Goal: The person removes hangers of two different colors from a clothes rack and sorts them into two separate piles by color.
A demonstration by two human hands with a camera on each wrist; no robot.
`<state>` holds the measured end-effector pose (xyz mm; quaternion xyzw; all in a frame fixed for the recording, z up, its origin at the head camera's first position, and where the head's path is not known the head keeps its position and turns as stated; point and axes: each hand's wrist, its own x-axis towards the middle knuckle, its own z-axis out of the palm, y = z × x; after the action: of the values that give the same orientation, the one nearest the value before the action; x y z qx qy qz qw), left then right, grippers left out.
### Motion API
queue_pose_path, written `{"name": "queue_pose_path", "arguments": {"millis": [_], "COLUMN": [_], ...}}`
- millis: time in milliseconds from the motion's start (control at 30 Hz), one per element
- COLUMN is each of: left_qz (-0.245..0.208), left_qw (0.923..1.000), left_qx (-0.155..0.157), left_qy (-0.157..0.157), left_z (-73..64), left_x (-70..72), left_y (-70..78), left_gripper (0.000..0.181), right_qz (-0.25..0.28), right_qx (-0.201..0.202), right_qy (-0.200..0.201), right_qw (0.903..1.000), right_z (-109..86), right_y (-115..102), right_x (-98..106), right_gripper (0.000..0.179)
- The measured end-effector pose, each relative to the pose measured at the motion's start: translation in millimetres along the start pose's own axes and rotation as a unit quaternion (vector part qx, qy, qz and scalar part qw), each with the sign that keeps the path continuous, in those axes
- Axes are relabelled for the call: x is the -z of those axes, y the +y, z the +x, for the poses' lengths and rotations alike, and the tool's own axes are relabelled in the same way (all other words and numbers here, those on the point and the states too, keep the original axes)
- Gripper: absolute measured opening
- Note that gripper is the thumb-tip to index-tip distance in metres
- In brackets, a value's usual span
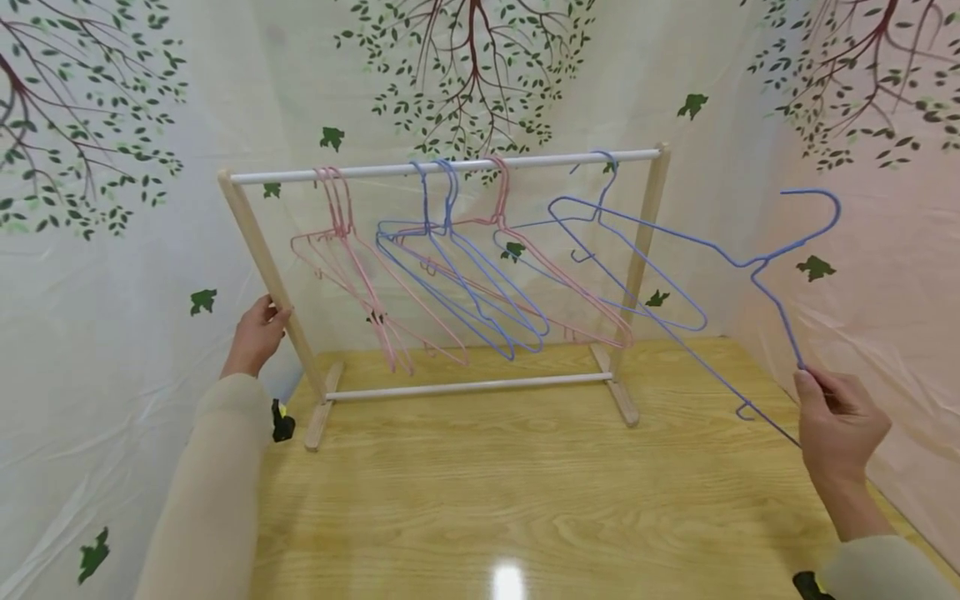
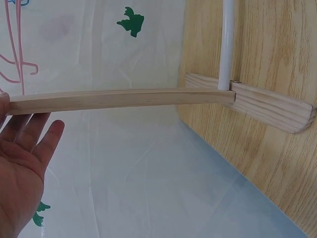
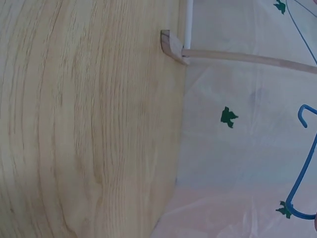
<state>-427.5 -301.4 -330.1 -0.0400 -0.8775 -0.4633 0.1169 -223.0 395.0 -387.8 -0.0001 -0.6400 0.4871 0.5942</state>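
My left hand pinches the left wooden post of a hanger rack, thumb on one side and fingers behind it; the left wrist view shows the post too. Off to the right of the rack, my right hand grips a blue clothes hanger by one lower corner, its hook up and apart from the rack. Only a bit of the blue hanger shows in the right wrist view. On the top bar hang pink hangers at left, blue hangers and pink hangers mid-bar, and a blue hanger near the right end.
The rack's feet stand on a wood-grain table, joined by a white lower bar. Behind and at both sides hangs pale cloth printed with trees and leaves. The right post stands beyond the held hanger.
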Motion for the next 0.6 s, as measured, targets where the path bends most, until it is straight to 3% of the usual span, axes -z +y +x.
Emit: {"name": "queue_pose_path", "arguments": {"millis": [267, 433, 500, 600], "left_qz": [0.001, 0.002, 0.000, -0.002], "left_qw": [0.9999, 0.9999, 0.9999, 1.0000], "left_qx": [-0.008, -0.007, -0.004, -0.002], "left_qy": [0.014, 0.013, 0.010, 0.009], "left_z": [2.1, 2.6, 2.6, 3.7], "left_x": [-0.7, -0.4, -0.4, -0.6], "left_y": [-1.6, -2.2, -2.0, -2.7], "left_gripper": [0.054, 0.055, 0.055, 0.056], "right_qz": [-0.007, -0.062, -0.048, -0.029], "right_qx": [-0.027, -0.004, -0.012, -0.057], "right_qy": [0.070, 0.075, 0.092, 0.132], "right_qw": [0.9971, 0.9953, 0.9945, 0.9892], "right_z": [6.9, 9.1, 10.5, 12.7], "right_y": [8.1, 10.0, 10.8, 11.8], "right_x": [12.8, 24.7, 29.1, 34.8], "right_gripper": [0.014, 0.015, 0.015, 0.016]}}
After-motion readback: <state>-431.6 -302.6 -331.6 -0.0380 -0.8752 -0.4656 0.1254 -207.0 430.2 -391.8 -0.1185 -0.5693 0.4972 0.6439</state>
